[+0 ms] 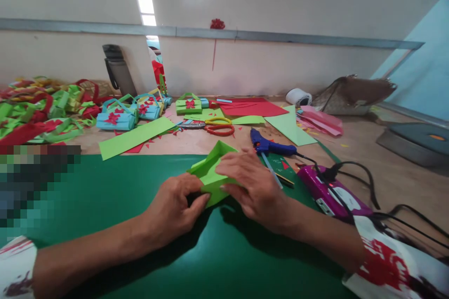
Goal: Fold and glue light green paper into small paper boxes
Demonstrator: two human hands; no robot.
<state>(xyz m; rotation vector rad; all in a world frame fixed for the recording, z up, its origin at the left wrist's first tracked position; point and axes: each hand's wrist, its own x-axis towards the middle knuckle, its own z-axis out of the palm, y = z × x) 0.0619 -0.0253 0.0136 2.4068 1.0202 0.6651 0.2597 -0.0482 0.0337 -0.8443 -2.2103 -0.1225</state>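
Both of my hands hold a light green folded paper box (213, 168) above a dark green cutting mat (140, 261). My left hand (178, 201) pinches its left near corner between thumb and fingers. On the other side, my right hand (254, 187) grips the right wall, its fingers over the top and its thumb at the near side. The box shows raised walls and a pointed far corner; its right end is hidden behind my right hand. Beyond that hand lies a blue glue gun (271, 144) with a pale glue stick (271, 170) near it.
Scissors (219, 126) and a green paper strip (136, 138) lie behind the mat. Small paper bags (115, 119) and a heap of paper pieces (45, 107) stand at left. A purple power strip (333, 191) with black cables sits right, before a brown bag (351, 96).
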